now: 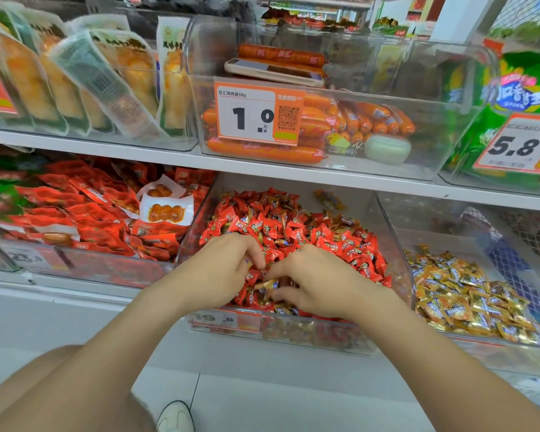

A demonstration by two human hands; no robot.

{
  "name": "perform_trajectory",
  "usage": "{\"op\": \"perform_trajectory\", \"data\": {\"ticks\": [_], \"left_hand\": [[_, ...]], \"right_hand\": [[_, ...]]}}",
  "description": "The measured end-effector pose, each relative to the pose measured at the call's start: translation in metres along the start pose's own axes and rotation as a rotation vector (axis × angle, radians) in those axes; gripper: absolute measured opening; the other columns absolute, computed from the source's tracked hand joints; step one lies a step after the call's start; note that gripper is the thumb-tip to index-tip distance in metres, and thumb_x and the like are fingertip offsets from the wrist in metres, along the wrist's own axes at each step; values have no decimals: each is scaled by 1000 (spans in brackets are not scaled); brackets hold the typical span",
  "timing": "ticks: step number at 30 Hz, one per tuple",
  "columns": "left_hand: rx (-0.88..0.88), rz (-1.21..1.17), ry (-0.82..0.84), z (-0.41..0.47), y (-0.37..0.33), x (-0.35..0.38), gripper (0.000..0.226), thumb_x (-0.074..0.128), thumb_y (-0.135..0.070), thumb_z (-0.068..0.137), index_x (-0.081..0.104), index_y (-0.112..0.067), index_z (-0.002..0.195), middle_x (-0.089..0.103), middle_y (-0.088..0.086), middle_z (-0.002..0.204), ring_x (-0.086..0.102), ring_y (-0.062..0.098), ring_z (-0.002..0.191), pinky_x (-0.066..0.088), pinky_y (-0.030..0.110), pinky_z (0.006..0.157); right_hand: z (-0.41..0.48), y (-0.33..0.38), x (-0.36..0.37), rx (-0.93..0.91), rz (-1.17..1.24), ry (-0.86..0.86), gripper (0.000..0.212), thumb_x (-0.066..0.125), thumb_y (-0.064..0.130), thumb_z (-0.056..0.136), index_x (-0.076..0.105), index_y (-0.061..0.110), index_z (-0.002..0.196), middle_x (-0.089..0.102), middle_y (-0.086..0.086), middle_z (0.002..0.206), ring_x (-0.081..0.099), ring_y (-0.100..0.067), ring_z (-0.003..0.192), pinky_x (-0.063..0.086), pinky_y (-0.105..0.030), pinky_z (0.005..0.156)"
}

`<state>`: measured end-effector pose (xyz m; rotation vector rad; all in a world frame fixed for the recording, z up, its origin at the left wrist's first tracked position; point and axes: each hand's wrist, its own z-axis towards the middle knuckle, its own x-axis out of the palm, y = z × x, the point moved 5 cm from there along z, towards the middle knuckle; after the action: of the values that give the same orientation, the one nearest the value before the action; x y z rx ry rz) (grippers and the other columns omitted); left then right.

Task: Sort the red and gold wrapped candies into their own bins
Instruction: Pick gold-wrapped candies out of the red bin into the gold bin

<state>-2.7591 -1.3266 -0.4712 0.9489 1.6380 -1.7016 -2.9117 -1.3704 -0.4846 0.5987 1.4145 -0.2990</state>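
A clear middle bin (387, 226) on the lower shelf holds a heap of red wrapped candies (281, 222) with several gold ones mixed in. To its right, another clear bin (468, 226) holds gold wrapped candies (468, 294). Both my hands are down in the front of the middle bin. My left hand (222, 269) has its fingers curled into the red pile. My right hand (312, 279) lies beside it, fingers bent over a gold candy (267, 285) between the two hands. Whether either hand pinches a candy is hidden by the fingers.
Left of the middle bin stands a bin of red snack packets (85, 207). The upper shelf carries a bin of orange sausages (312, 120) with a phone (272, 70) on top, packaged snacks at left and green bags (512, 98) at right. My shoe (175, 416) shows on the floor below.
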Motion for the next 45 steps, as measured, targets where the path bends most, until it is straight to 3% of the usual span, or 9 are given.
{"op": "perform_trajectory", "data": {"ticks": [5, 11, 17, 21, 29, 36, 39, 41, 45], "left_hand": [[51, 47, -47, 7, -10, 5, 19, 58, -26, 94, 65, -27, 76, 61, -9, 57, 56, 7, 52, 49, 30, 57], [181, 1, 30, 14, -25, 23, 27, 65, -55, 96, 62, -38, 117, 49, -8, 54, 45, 4, 49, 31, 25, 51], [129, 98, 3, 21, -25, 23, 32, 69, -56, 94, 67, -29, 76, 50, -18, 47, 48, 4, 48, 35, 27, 52], [146, 26, -28, 19, -37, 28, 28, 61, -51, 99, 63, -30, 81, 60, -11, 54, 52, 6, 49, 39, 29, 54], [121, -378, 34, 12, -104, 62, 28, 52, -42, 104, 59, -24, 85, 47, -14, 62, 39, 8, 54, 36, 33, 59], [231, -446, 194, 37, -211, 116, 25, 47, -44, 108, 55, -23, 99, 48, -12, 68, 44, 6, 55, 33, 27, 54], [240, -238, 92, 71, -237, 146, 20, 48, -40, 108, 54, -22, 114, 57, 1, 99, 58, 20, 105, 34, 30, 72], [186, -152, 127, 90, -243, 166, 27, 50, -37, 107, 51, -20, 128, 54, 7, 120, 46, 26, 130, 39, 31, 92], [329, 34, 186, 94, -251, 182, 30, 54, -22, 102, 64, -23, 130, 60, 6, 129, 46, 24, 133, 38, 32, 106]], "right_hand": [[-21, -21, -31, 146, 223, -145, 12, 70, 33, 99, 76, 25, 93, 70, 15, 68, 67, -6, 71, 49, -29, 74], [-40, -33, -35, 214, 322, -92, 12, 65, 34, 104, 71, 31, 94, 71, 7, 76, 61, -10, 58, 49, -29, 64], [-55, -47, -45, 309, 275, -266, 16, 59, 41, 106, 65, 29, 96, 66, 11, 82, 56, -2, 64, 41, -26, 67], [-68, -52, -57, 283, 413, -380, 34, 53, 41, 109, 63, 15, 89, 58, -2, 69, 52, -20, 62, 47, -44, 68], [-140, -111, -81, 588, 484, -618, 32, 55, 34, 108, 74, 15, 90, 46, 16, 52, 39, -3, 48, 33, -25, 54], [-216, -188, -53, 829, 170, -400, 18, 58, 35, 105, 74, 31, 113, 72, 2, 69, 68, -17, 70, 52, -33, 70], [-236, -190, -49, 775, 270, -277, 38, 55, 23, 105, 64, 44, 135, 77, 10, 110, 72, -9, 83, 58, -33, 83], [-250, -187, -55, 772, 352, -279, 57, 52, 4, 99, 61, 43, 140, 76, 10, 87, 60, -7, 58, 53, -28, 63], [-271, -182, -67, 795, 399, -338, 65, 45, -9, 91, 69, 32, 135, 80, -1, 97, 63, -3, 58, 49, -18, 54]]}}
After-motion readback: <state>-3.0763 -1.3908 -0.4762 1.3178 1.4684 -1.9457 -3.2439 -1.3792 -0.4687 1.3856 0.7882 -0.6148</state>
